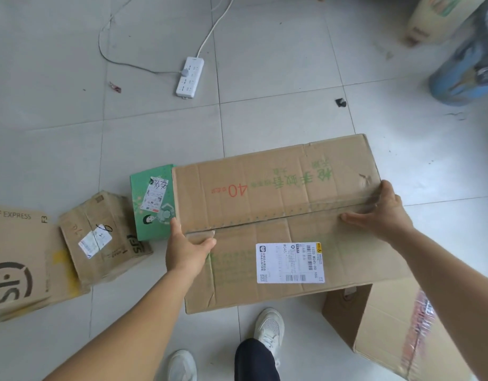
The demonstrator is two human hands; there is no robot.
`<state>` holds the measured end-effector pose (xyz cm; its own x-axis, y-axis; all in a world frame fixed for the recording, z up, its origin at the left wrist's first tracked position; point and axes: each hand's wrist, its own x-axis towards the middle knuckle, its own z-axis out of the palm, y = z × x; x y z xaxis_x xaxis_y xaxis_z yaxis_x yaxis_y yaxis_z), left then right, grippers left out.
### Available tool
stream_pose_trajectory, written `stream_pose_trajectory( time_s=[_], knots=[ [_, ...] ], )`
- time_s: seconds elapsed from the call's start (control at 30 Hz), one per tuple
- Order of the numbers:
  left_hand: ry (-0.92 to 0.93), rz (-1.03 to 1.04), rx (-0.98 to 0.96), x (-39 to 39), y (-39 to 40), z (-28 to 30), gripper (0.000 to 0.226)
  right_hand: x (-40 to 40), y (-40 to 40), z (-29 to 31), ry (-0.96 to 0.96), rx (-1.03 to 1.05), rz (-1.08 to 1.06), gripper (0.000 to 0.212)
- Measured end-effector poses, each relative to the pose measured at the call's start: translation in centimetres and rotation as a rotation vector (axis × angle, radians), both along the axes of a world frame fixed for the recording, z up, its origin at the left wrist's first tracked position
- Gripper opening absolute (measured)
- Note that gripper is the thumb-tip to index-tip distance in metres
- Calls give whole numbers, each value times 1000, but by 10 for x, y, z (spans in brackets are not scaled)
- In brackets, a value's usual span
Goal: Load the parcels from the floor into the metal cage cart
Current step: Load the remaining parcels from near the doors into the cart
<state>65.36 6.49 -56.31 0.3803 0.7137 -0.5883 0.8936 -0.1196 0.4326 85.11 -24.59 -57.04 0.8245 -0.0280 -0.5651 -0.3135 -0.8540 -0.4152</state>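
Parcel, big taped carton, sits between both hands: left hand and right hand pressed on its ends, fingers spread

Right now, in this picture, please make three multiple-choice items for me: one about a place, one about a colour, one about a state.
1. Where is the white shipping label on the large cardboard box?
A. on the flap nearer the person
B. on the far flap
C. on the floor

2. What colour is the small box touching the large box's left end?
A. blue
B. red
C. green

3. How do the two hands meet the large box?
A. both closed in fists above it
B. both at its ends, near the taped seam
C. only one touches it

Answers:
1 A: the label lies below the seam, toward the shoes.
2 C: its sides are green.
3 B: the left hand is at the left end and the right hand at the right end.
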Motion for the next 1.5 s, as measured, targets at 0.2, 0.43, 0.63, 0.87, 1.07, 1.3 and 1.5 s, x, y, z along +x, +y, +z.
stream_pose_trajectory(
  time_s=[0.2,0.43,0.63,0.87,1.07,1.3,1.5],
  knots=[
    [-68,-71,48,5,6,56,105,-24,-14,56,-86,44,-82,100],
    [-158,-190,85,9,17,132,104,-68,-22,139,-188,82,-222,103],
    [-264,-332,107,6,26,203,101,-119,-27,211,-275,79,-364,98],
    [-375,-534,114,-6,24,276,102,-199,-39,298,-410,70,-538,88],
    [-503,-706,75,-20,1,334,99,-283,-54,363,-499,30,-711,77],
    [-608,-896,22,-37,-53,394,85,-375,-88,422,-589,-9,-904,79],
    [-719,-1066,-52,-59,-116,433,68,-463,-119,466,-702,-47,-1045,92]
  ],
)
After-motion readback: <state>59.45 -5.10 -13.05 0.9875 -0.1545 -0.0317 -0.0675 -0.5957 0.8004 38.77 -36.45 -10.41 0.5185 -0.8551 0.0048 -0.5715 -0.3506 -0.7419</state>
